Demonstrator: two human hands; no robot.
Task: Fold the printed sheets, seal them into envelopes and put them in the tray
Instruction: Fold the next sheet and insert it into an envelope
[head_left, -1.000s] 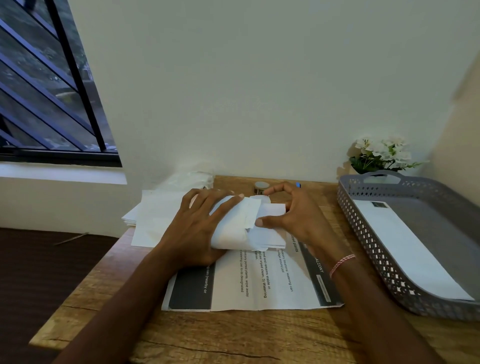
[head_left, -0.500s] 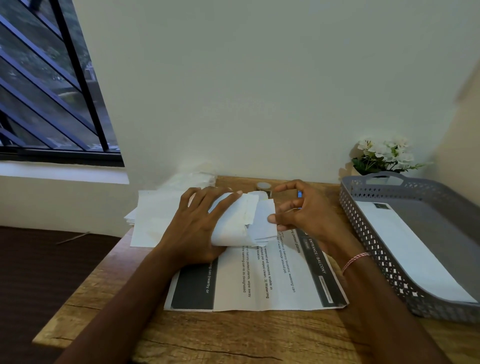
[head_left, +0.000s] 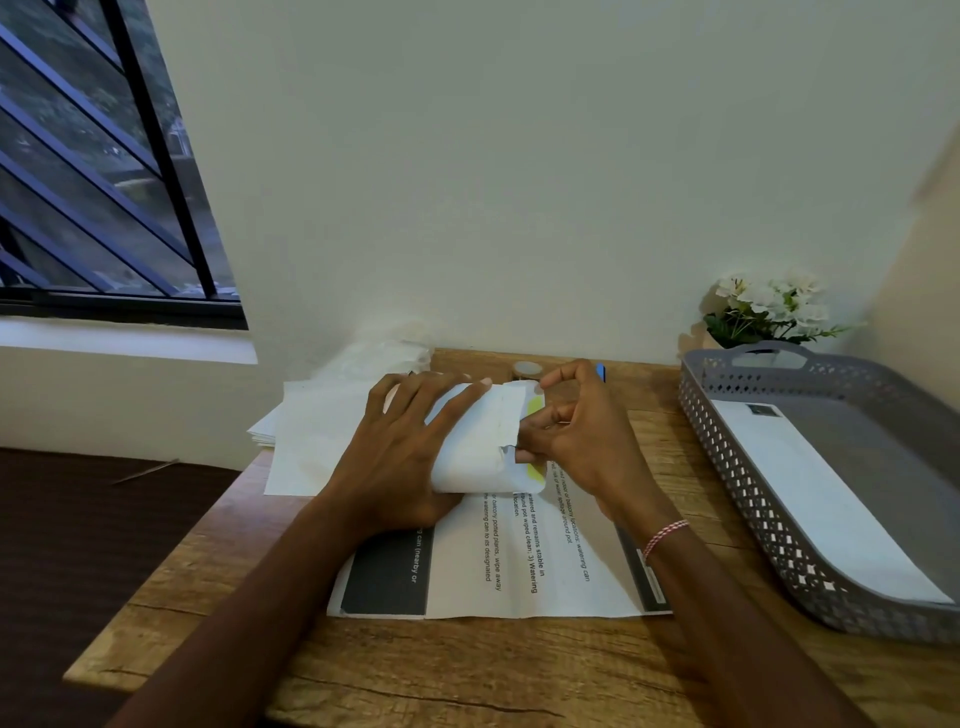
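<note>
Mid-seal, frame centre: left hand (head_left: 400, 452) flat, fingers spread on the envelope (head_left: 467, 457), right hand (head_left: 582, 436) pinching its flap edge. Finished envelope (head_left: 821, 493) already in the tray (head_left: 727, 467), right side. Printed sheets (head_left: 519, 571) lower centre, not done yet.

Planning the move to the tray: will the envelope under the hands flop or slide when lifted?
Probably floppy: the envelope bows under the left hand. Likely light, being thin paper. May slide, since it lies on a smooth sheet.
</note>
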